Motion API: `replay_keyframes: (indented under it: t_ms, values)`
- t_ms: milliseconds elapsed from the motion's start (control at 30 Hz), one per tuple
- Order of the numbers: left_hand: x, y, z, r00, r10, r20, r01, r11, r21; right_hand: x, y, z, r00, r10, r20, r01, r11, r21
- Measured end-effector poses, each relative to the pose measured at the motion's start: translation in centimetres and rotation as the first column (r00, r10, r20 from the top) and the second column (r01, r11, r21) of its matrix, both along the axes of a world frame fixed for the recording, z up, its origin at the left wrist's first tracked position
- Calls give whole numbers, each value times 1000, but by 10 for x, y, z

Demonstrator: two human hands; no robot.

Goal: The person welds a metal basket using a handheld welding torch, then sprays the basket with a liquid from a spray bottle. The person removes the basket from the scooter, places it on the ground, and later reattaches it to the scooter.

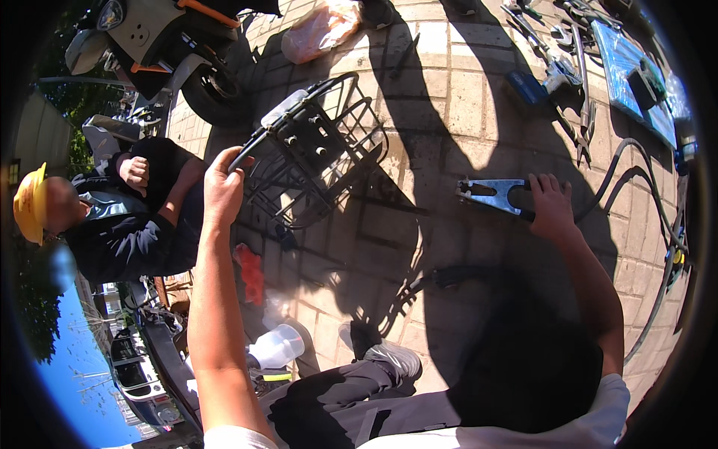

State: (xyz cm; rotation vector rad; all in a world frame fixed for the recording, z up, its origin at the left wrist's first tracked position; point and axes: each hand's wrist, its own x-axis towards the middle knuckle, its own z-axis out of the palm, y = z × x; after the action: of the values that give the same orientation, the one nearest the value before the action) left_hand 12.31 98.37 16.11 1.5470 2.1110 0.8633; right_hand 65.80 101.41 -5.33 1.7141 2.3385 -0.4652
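Observation:
My left hand (223, 191) is closed around the rim of a black wire basket (303, 165), which is tilted above the paving. A dark plate with several bolts or knobs sits on the side of the basket facing me. To the right, my right hand (552, 203) is closed on the handle end of a metal welding ground clamp (495, 196). The clamp's jaws point left, toward the basket but apart from it. A thick black cable (609, 173) trails from the clamp's handle to the right. My right fingertips are partly hidden behind the clamp.
A person in a yellow cap (31, 202) sits at the left. Beyond them stands a scooter (213, 93). An orange-white plastic bag (321, 31) lies at the far side. Wrenches (580, 71) and a blue package (624, 75) lie far right. Near my shoe (396, 358) is a translucent container (277, 346).

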Motion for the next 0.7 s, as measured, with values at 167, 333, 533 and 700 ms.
replay_keyframes:
  t_ms: [167,333,533,700]
  values:
    - [-33,-40,-1,969,-28,247,28,1000,2,29,-10,3,998,-51,-30,55,991,120]
    - [-41,-66,-16,976,-12,216,14,1000,-8,45,11,22,997,-73,-34,80,939,335]
    - [-33,-75,-20,984,-47,173,51,999,-17,46,31,66,983,84,-160,8,864,503]
    - [-25,-78,-19,981,9,195,6,997,-80,39,29,78,984,95,-151,3,837,548]
